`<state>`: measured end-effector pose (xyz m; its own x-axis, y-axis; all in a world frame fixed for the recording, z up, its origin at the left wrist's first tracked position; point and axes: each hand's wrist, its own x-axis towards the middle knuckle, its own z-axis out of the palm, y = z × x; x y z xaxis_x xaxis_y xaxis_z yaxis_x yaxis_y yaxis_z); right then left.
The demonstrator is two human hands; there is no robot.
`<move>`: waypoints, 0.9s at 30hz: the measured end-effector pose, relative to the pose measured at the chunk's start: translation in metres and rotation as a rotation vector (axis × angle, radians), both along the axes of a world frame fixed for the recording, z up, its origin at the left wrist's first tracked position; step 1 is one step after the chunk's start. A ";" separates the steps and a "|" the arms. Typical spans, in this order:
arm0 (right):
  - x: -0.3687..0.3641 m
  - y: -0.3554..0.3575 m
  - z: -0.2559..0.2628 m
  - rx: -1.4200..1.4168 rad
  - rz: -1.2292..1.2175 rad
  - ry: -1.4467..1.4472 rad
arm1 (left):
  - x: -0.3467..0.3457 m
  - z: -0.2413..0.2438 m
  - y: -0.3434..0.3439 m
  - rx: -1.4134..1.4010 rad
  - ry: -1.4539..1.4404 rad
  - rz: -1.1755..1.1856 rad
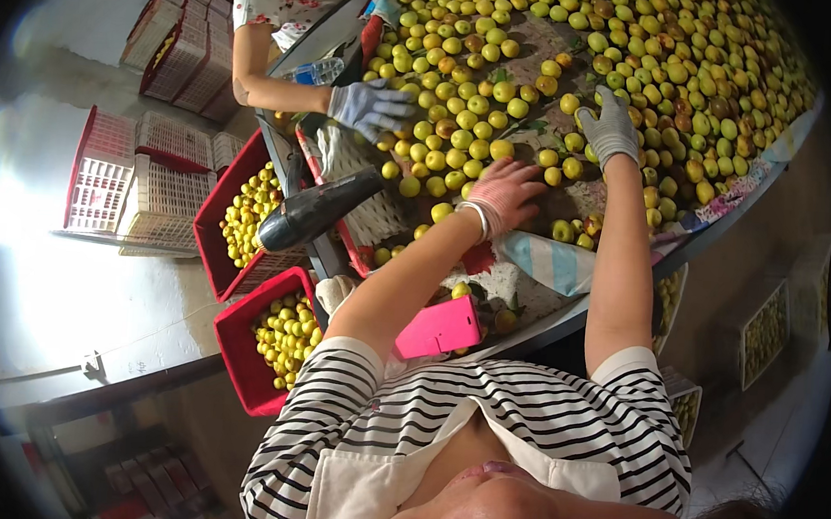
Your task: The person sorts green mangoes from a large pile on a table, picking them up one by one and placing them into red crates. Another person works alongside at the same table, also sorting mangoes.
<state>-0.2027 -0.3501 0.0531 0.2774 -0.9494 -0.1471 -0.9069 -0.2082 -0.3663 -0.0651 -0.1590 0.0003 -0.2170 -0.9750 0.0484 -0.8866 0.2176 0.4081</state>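
Yellow-green fruits that look like jujubes (pixel 462 139), some with brown patches, are spread over a sorting table (pixel 550 43). My left hand (pixel 506 194), in a pink-and-white striped glove, lies palm down with its fingers apart at the near edge of the loose fruits. Further right, my gloved grey right hand (pixel 612 129) reaches to the edge of the large fruit pile (pixel 689 98). Its thumb stands away from the fingers, and no fruit shows between them, though the palm is hidden. A bright pink phone case (pixel 440 327) lies at the table's near edge, below my left forearm.
Across the left corner, another person's gloved hand (pixel 372 107) spreads over the fruits. A black chute-like object (pixel 319 207) juts above red-lined crates (pixel 232 277) (pixel 258 385) of fruit. A plastic bottle (pixel 316 71) lies by that person's arm. Stacked white crates (pixel 170 194) stand left.
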 end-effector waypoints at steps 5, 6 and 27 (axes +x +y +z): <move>0.015 0.021 0.014 0.144 0.068 0.165 | 0.044 0.001 0.040 -0.034 -0.038 0.171; 0.023 0.027 0.009 0.126 0.151 0.188 | 0.056 -0.007 0.052 -0.019 -0.064 0.195; 0.078 0.139 -0.014 -0.391 1.108 -0.943 | 0.047 -0.012 0.097 0.301 2.222 0.692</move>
<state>-0.1243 -0.2111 0.0392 0.7060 -0.1380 0.6946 0.2999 -0.8303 -0.4698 -0.0179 -0.0623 -0.0114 0.1857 -0.8754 -0.4463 0.8972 -0.0342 0.4403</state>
